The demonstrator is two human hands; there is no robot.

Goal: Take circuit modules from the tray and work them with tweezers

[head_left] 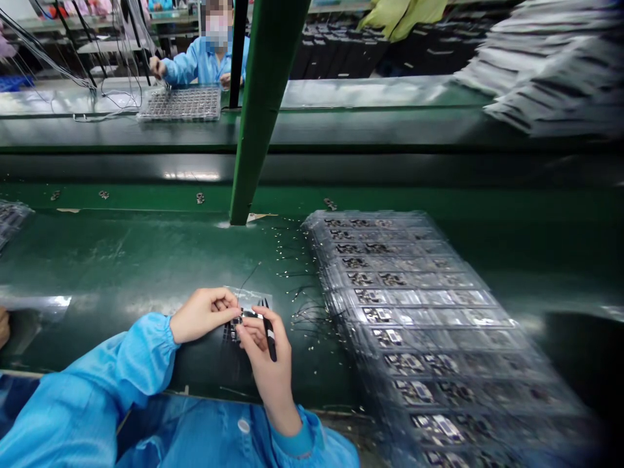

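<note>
Green table (121,260): both hands meet near its front edge. Left hand (202,314), grip pinched on a small dark part (237,320) lying over a clear plastic bag (248,298). Right hand (266,364), grip clasping black tweezers (269,335), tips up at the part. Just right, loose thin wires (305,305), then clear trays (429,325) stacked, filled with components. Green post (258,110) behind. Across the belt, a person in a blue coat (199,62) beside another tray (180,104).

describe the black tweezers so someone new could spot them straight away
Start at the slanted green post and come straight down to the two bare hands at the near edge. The tweezers lie in the right hand, the only slim black tool among clear trays and wire scraps.
</note>
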